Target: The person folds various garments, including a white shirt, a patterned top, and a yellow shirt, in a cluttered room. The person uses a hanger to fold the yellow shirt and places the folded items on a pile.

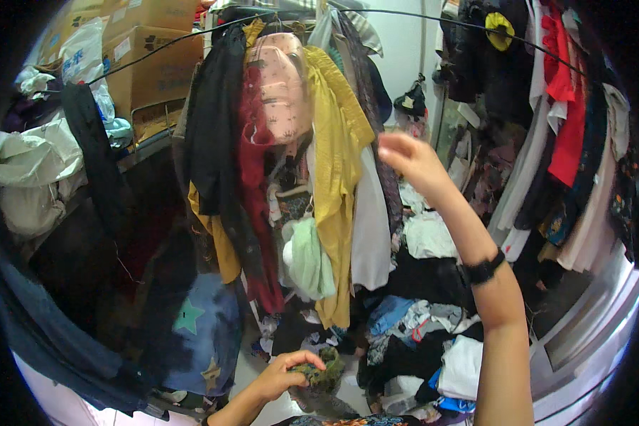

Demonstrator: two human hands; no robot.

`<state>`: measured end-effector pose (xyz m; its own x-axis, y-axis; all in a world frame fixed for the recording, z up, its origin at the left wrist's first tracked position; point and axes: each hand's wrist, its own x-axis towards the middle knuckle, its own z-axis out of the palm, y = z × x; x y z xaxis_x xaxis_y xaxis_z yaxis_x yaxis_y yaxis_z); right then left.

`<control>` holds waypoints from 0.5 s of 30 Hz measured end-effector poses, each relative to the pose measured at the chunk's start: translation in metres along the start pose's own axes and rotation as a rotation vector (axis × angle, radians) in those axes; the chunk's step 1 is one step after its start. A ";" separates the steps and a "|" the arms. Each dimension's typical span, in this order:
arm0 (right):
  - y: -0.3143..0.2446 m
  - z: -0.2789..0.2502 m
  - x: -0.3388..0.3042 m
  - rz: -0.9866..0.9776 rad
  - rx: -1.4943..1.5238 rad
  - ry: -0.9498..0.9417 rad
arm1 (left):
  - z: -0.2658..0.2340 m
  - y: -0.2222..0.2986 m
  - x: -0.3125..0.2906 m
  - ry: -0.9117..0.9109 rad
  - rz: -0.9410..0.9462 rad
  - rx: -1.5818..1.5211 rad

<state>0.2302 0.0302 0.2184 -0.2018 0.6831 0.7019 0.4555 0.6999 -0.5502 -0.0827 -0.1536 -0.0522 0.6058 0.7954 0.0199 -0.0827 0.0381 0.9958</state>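
Green cloth [325, 387]: where's it? Quick, L to R pls.

– Btm ctr, low down, close to the person. Far L: pale sacks [32, 160], then boxes [153, 74] stacked up top. Below those, blue cloth [220, 319] w/ stars.

– Hung stuff, ctr?

– Black garment [216, 135], maroon one [252, 167] just beside it, then pink backpack [284, 96] up high.

– L hand [280, 376]?

– Clamped on the green cloth, thumb + index at its upper part.

– Next along?

– Pale green cloth [311, 266], hanging approx mid-height, then yellow garment [337, 163], hung long.

– R hand [419, 163]?

– Raised nr the yellow garment, R side. Fingers half curled, look apart, bit blurred; nothing seen in it. Can't tell if the tips touch any hung clothes. Black band [484, 270] on the forearm.

– Far R?

– Low: clothes pile [419, 319], w/ white cloth [461, 369] at its R. Higher up, more hung clothes, incl. a bright red one [566, 135].
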 end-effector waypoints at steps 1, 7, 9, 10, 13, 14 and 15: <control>0.020 0.005 0.038 -0.044 -0.012 0.060 | -0.005 0.000 -0.001 0.020 0.017 0.015; 0.102 0.017 0.230 0.000 -0.209 0.358 | -0.021 0.002 0.025 0.331 -0.065 -0.030; 0.107 0.025 0.271 -0.024 -0.214 0.334 | -0.020 0.015 0.041 0.458 -0.089 -0.076; 0.093 0.038 0.276 0.007 -0.120 0.252 | -0.022 0.015 0.042 0.508 -0.097 -0.074; 0.102 0.042 0.335 0.033 0.161 -0.086 | -0.026 0.012 0.058 0.567 -0.009 -0.065; 0.098 0.044 0.351 -0.086 0.223 -0.051 | -0.028 0.003 0.064 0.565 0.077 -0.040; 0.092 0.044 0.367 -0.203 0.285 -0.014 | -0.031 -0.003 0.069 0.561 0.162 -0.014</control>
<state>0.1600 0.3543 0.4050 -0.2765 0.5253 0.8048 0.1450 0.8506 -0.5054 -0.0652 -0.0802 -0.0562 0.0730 0.9903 0.1183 -0.1519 -0.1062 0.9827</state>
